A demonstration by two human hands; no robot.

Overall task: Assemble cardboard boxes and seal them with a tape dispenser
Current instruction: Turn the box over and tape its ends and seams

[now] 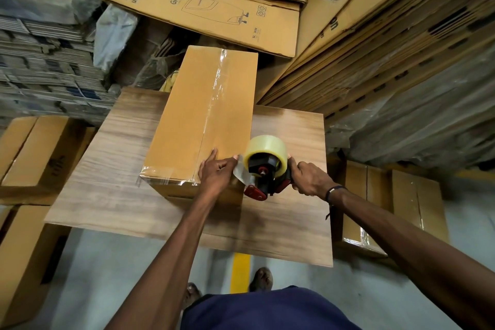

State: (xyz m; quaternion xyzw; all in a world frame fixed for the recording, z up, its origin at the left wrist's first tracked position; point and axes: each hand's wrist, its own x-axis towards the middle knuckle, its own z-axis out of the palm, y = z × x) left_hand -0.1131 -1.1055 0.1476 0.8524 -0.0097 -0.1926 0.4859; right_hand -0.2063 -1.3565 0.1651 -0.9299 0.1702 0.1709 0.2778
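Note:
A long closed cardboard box (192, 115) lies on a wood-grain table (107, 195), with clear tape along its top seam and across its near left corner. My left hand (215, 171) rests on the box's near edge, the fingers pinching the loose end of the tape. My right hand (308, 178) grips the handle of a red and black tape dispenser (263, 173) carrying a clear tape roll. The dispenser sits at the box's near right corner.
Flat printed cartons (203, 8) lean at the back, and wrapped carton stacks (401, 75) rise on the right. Assembled boxes stand on the floor at left (32, 153) and right (388, 209). A yellow floor line (240, 272) runs under the table, beside my feet.

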